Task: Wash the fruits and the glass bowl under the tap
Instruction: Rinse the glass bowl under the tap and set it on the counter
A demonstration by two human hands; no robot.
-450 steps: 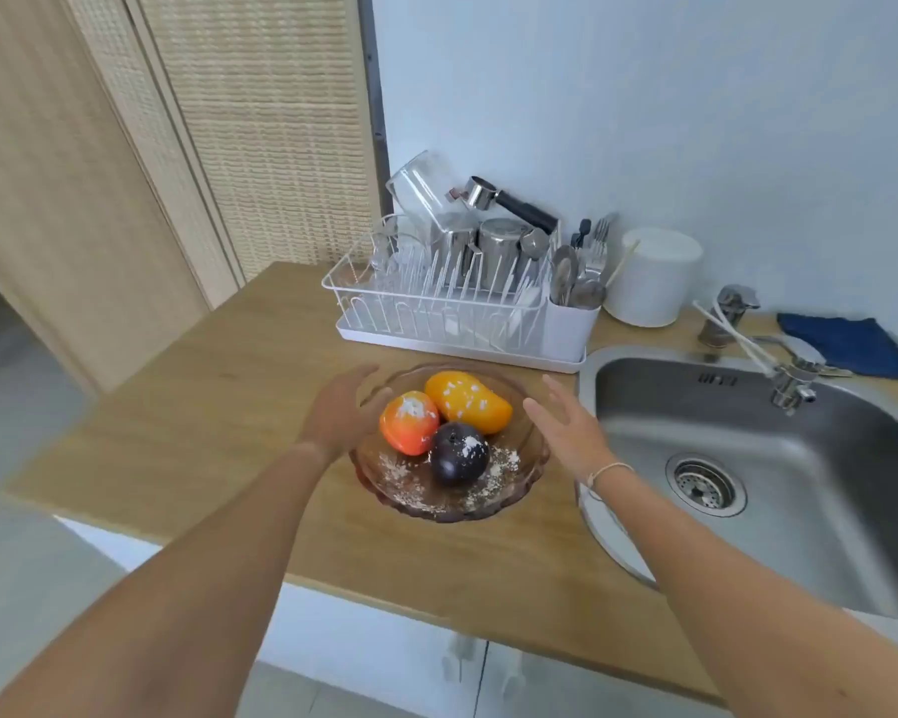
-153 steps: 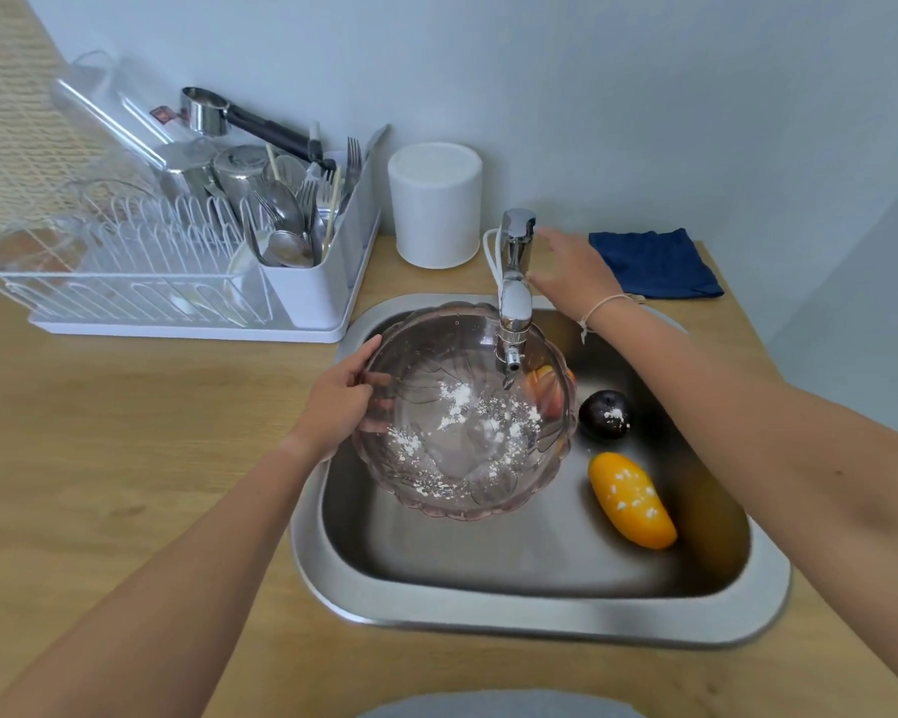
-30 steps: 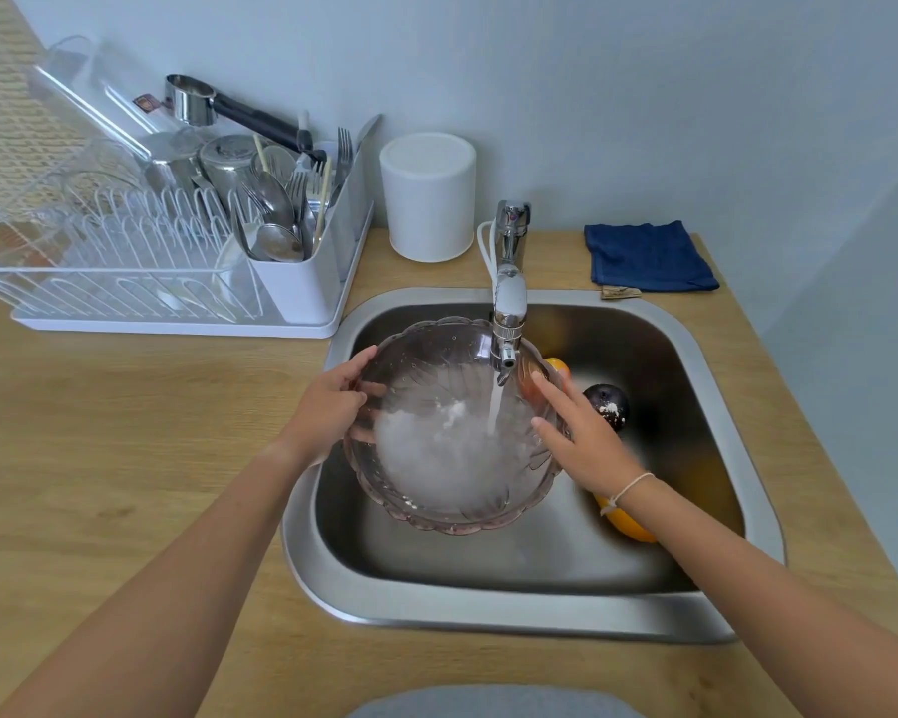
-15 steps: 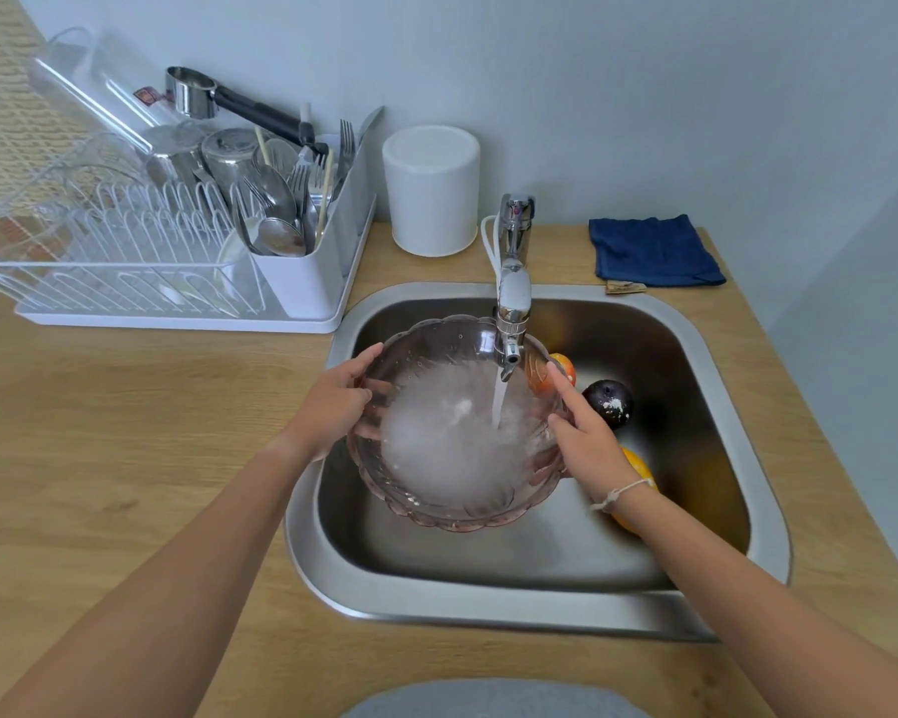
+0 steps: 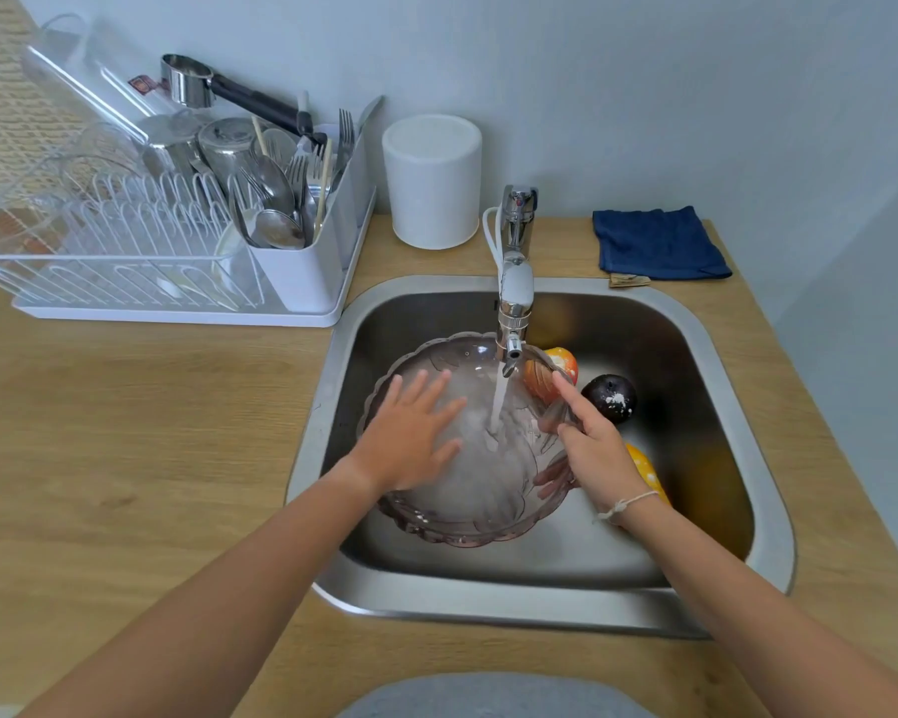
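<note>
The glass bowl (image 5: 467,515) sits under the running tap (image 5: 514,298) in the steel sink (image 5: 550,603), holding cloudy water. My left hand (image 5: 410,437) lies flat inside the bowl with its fingers spread. My right hand (image 5: 592,448) grips the bowl's right rim, thumb over the edge and fingers seen through the glass underneath. In the sink behind the bowl lie a red-orange fruit (image 5: 561,361), a dark plum (image 5: 608,397) with white powder on it, and an orange mango (image 5: 644,471), partly hidden by my right wrist.
A white dish rack (image 5: 177,282) with cutlery and glassware stands on the wooden counter (image 5: 125,432) to the left. A white canister (image 5: 431,181) stands behind the sink. A folded blue cloth (image 5: 659,243) lies at the back right.
My left hand has left the bowl's left rim and now lies flat inside it. My right hand has taken hold of the right rim. Water keeps running.
</note>
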